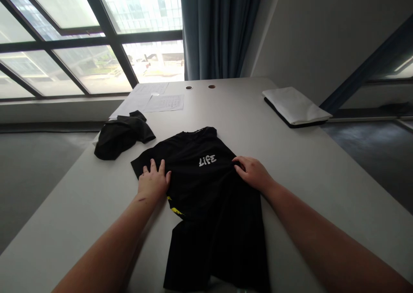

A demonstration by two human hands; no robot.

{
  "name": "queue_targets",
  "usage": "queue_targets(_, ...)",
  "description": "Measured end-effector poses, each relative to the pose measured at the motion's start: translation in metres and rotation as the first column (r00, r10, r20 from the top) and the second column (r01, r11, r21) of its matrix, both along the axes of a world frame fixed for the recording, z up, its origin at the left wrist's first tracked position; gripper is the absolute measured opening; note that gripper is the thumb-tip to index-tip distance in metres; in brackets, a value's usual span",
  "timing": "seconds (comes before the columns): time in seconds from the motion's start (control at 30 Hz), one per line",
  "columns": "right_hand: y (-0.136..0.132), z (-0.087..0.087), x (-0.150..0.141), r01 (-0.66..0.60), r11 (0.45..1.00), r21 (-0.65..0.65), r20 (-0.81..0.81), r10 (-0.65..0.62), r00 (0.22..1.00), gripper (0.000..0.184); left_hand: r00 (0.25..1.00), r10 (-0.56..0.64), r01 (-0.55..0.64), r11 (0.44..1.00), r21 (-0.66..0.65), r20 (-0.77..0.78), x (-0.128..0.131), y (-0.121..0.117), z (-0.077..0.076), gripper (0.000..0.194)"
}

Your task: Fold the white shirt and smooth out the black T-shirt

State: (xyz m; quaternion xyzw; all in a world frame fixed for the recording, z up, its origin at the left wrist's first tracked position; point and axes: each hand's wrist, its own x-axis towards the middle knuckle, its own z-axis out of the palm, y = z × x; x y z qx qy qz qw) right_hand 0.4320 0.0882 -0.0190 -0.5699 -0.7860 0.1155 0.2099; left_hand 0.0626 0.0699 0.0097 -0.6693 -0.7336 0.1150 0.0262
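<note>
A black T-shirt (196,189) lay spread, collar (195,131) pointing away, across the near half of a white worktop (245,112) as a person's 2 bare hands rested on it. The left hand (154,182) lay flat with fingers splayed beside a sleeve (141,160), seemingly to press the cloth against the surface, while the right hand (254,171) pinched the opposite edge between thumb and curled fingers, apparently to control that side. Pale lettering (207,160) faced up, upside down to the camera's wearer, and a yellow patch (177,211) showed near the left wrist. A bunched black garment (119,137) to the left and a folded white cloth (295,105) to the right sat apart from the shirt, perhaps out of the hands' way; papers (165,103) lay beyond.
</note>
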Motion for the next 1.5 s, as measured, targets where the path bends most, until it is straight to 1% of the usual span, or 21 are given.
queue_targets(0.1, 0.000, -0.001, 0.000, -0.001, 1.000, 0.003, 0.002, 0.001, 1.000, 0.026, 0.998, 0.066, -0.065, 0.997, -0.031, 0.008, -0.001, -0.003, 0.009, 0.066)
queue_targets(0.17, 0.001, -0.001, 0.000, -0.003, 1.000, 0.003, -0.001, 0.003, 1.000, 0.026, 0.996, 0.083, -0.083, 0.996, -0.026, 0.017, -0.003, -0.004, 0.014, 0.065)
queue_targets(0.23, 0.001, -0.001, 0.000, -0.004, 1.000, 0.001, -0.003, 0.004, 1.000, 0.026, 0.997, 0.077, -0.077, 0.997, 0.014, 0.011, -0.004, -0.005, 0.017, 0.064)
queue_targets(0.3, 0.001, -0.001, 0.000, -0.003, 1.000, -0.002, -0.006, 0.003, 1.000, 0.026, 0.999, 0.052, -0.052, 0.995, 0.081, 0.002, -0.003, -0.005, 0.017, 0.065)
queue_targets(0.33, 0.001, -0.001, -0.001, -0.002, 1.000, 0.000, -0.012, 0.002, 1.000, 0.026, 1.000, 0.029, -0.029, 0.993, 0.114, 0.006, -0.001, -0.005, 0.015, 0.065)
queue_targets(0.4, 0.000, 0.000, -0.001, 0.011, 1.000, 0.029, -0.032, -0.010, 0.999, 0.025, 0.998, -0.059, 0.053, 0.984, 0.168, 0.033, 0.002, -0.002, 0.009, 0.066)
queue_targets(0.5, 0.000, -0.003, -0.002, 0.085, 0.986, 0.142, -0.032, -0.081, 0.996, 0.026, 0.973, -0.217, 0.197, 0.958, 0.210, 0.079, 0.006, 0.005, -0.007, 0.064)
queue_targets(0.57, 0.000, -0.006, -0.001, 0.145, 0.969, 0.199, 0.017, -0.151, 0.988, 0.029, 0.962, -0.251, 0.226, 0.953, 0.200, 0.107, 0.004, 0.011, -0.016, 0.063)
queue_targets(0.63, 0.001, -0.008, 0.000, 0.175, 0.963, 0.205, 0.064, -0.191, 0.979, 0.032, 0.961, -0.238, 0.214, 0.964, 0.160, 0.145, 0.001, 0.016, -0.022, 0.062)
queue_targets(0.7, 0.001, -0.007, 0.000, 0.149, 0.971, 0.187, 0.053, -0.161, 0.986, 0.026, 0.957, -0.228, 0.207, 0.970, 0.128, 0.178, -0.002, 0.019, -0.024, 0.062)
queue_targets(0.77, 0.000, -0.004, -0.001, 0.062, 0.985, 0.160, -0.005, -0.062, 0.998, 0.017, 0.953, -0.227, 0.207, 0.971, 0.118, 0.198, -0.004, 0.020, -0.023, 0.062)
queue_targets(0.83, -0.003, 0.000, -0.004, -0.020, 0.991, 0.129, -0.040, 0.025, 0.999, 0.014, 0.951, -0.227, 0.207, 0.972, 0.116, 0.211, -0.004, 0.020, -0.020, 0.062)
queue_targets(0.87, -0.004, 0.001, -0.006, -0.025, 0.992, 0.121, -0.030, 0.029, 0.999, 0.015, 0.950, -0.227, 0.206, 0.972, 0.113, 0.216, -0.004, 0.019, -0.020, 0.061)
queue_targets(0.9, -0.006, 0.001, -0.007, 0.001, 0.992, 0.124, -0.003, 0.000, 1.000, 0.016, 0.949, -0.226, 0.206, 0.972, 0.111, 0.221, -0.004, 0.019, -0.019, 0.061)
queue_targets(1.0, -0.008, -0.003, -0.010, 0.149, 0.972, 0.181, 0.102, -0.170, 0.980, 0.029, 0.946, -0.227, 0.205, 0.972, 0.114, 0.230, -0.004, 0.019, -0.018, 0.061)
queue_targets(1.07, -0.006, -0.008, -0.008, 0.187, 0.963, 0.195, 0.129, -0.214, 0.968, 0.034, 0.946, -0.228, 0.205, 0.971, 0.121, 0.231, -0.004, 0.019, -0.019, 0.061)
queue_targets(1.13, -0.003, -0.010, -0.005, 0.159, 0.970, 0.184, 0.112, -0.182, 0.977, 0.027, 0.945, -0.233, 0.208, 0.970, 0.128, 0.231, -0.005, 0.019, -0.020, 0.061)
queue_targets(1.2, -0.001, -0.011, -0.003, 0.105, 0.980, 0.172, 0.083, -0.120, 0.989, 0.017, 0.942, -0.238, 0.212, 0.968, 0.131, 0.234, -0.006, 0.019, -0.021, 0.061)
queue_targets(1.27, 0.001, -0.010, -0.002, 0.054, 0.986, 0.160, 0.065, -0.065, 0.996, 0.013, 0.941, -0.241, 0.214, 0.968, 0.133, 0.238, -0.007, 0.020, -0.022, 0.061)
queue_targets(1.37, 0.001, -0.009, -0.002, 0.022, 0.990, 0.140, 0.044, -0.028, 0.999, 0.013, 0.941, -0.240, 0.213, 0.968, 0.134, 0.240, -0.007, 0.020, -0.022, 0.061)
queue_targets(1.5, 0.002, -0.011, -0.003, 0.022, 0.989, 0.146, 0.033, -0.027, 0.999, 0.025, 0.941, -0.237, 0.210, 0.968, 0.135, 0.241, -0.007, 0.020, -0.022, 0.060)
